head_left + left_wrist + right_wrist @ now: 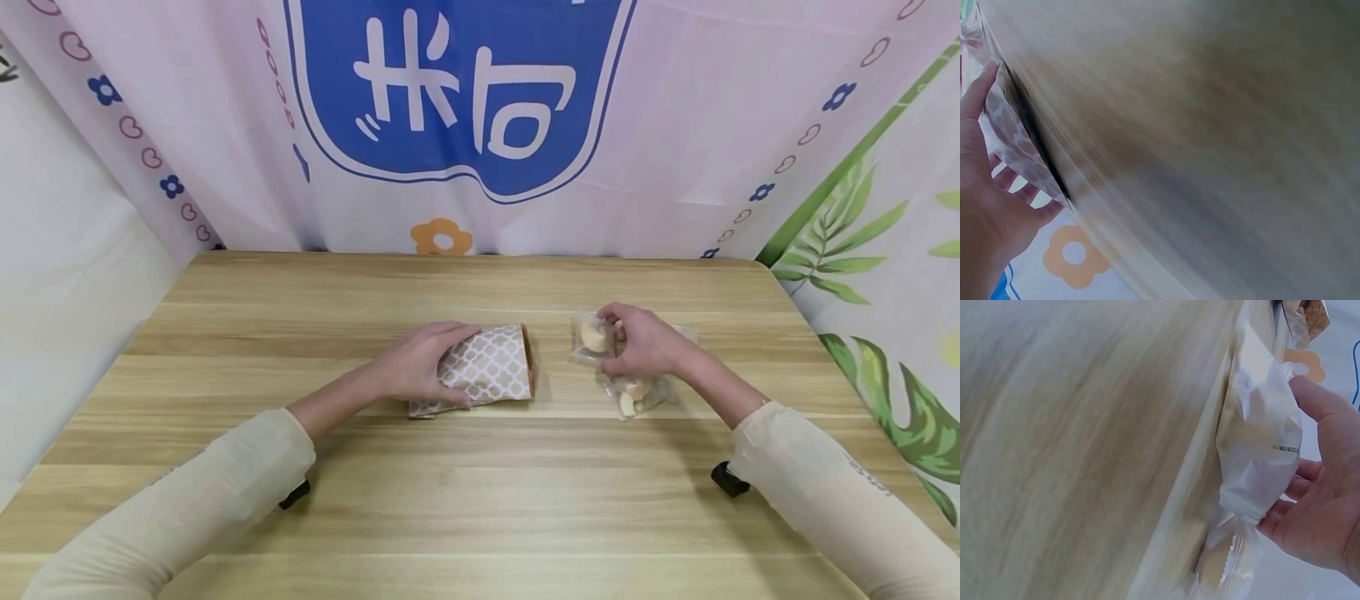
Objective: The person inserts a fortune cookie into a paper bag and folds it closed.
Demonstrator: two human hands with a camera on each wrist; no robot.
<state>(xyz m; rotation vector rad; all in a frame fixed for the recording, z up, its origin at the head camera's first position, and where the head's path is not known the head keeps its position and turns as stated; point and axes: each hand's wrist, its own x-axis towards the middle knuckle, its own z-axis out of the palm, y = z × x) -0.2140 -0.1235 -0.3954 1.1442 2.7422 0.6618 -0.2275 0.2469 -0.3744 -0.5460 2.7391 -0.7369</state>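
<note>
A paper bag (491, 364) with a white lattice pattern lies on its side on the table, its mouth facing right. My left hand (420, 362) holds it across the closed end, fingers over the far side and thumb at the near side. Over to the right, my right hand (647, 340) pinches a clear packet (591, 337) with a pale yellow piece of food inside. Its white printed wrapper (1260, 428) appears between thumb and fingers in the right wrist view. More clear packets (633, 396) of pale pieces lie under and beside that hand, partly hidden by it.
The wooden table (480, 492) has its far edge against a printed curtain (517, 225). A leaf-patterned cloth (885, 275) hangs along the right side and a white one (82, 250) along the left. Dark wrist-worn pieces (729, 480) stick out beneath the sleeves.
</note>
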